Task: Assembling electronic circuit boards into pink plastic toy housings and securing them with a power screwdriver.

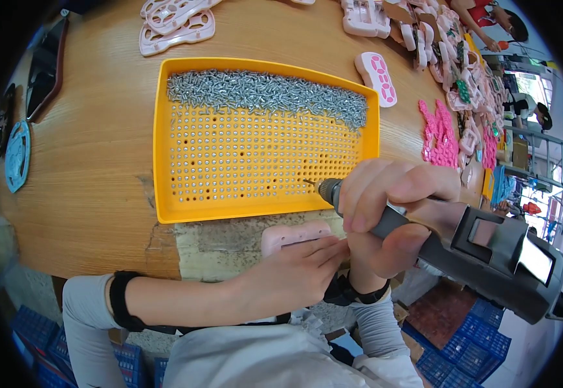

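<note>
No lettering, label, number or sign can be read.

So my tabletop [87, 220] is wood-grain, pretty scuffed along the edge nearest me. Off to my right the room opens up: metal racks [543, 173], plus a window [532, 85] that's super bright. Floor [530, 346] looks pale down that side, with blue crates [475, 346] beside a reddish-brown patch [440, 317], can't tell what it is.

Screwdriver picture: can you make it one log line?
Right hand: gripping electric screwdriver | left hand: at pink part | yellow tray: screws heaped along far side
</note>
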Demonstrator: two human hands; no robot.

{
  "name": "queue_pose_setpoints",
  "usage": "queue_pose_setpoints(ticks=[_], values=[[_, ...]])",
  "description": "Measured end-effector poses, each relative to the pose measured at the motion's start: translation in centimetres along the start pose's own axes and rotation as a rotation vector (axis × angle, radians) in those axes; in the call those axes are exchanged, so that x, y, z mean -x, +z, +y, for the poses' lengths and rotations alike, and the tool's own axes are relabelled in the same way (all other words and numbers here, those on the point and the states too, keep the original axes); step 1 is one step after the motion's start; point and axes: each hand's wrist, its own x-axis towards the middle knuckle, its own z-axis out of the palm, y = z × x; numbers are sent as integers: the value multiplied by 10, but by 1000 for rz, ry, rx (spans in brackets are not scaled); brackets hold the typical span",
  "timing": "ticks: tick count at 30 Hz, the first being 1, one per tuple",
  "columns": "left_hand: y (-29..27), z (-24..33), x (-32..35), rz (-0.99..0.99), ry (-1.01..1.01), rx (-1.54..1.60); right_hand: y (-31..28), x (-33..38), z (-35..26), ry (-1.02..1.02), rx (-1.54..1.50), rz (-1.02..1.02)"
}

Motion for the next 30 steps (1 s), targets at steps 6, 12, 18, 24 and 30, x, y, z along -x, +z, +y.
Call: queue_pose_setpoints(ticks=[6, 12, 18, 24, 30], values=[[-19, -26, 15, -73, -45, -2, -12, 3, -25, -194, -117, 132], [-18, -29, 13, -104, -126, 103, -14, 50, -61, -187, -106, 288], [-18, -28, 12, -134, -159, 106, -14, 78, -51, -104, -134, 166], [-17, -28, 12, -123, -179, 161, -14, 84, -44, -64, -169, 106], [-18, -28, 12, -124, -158, 176, -3, 82, -39, -82, -192, 216]])
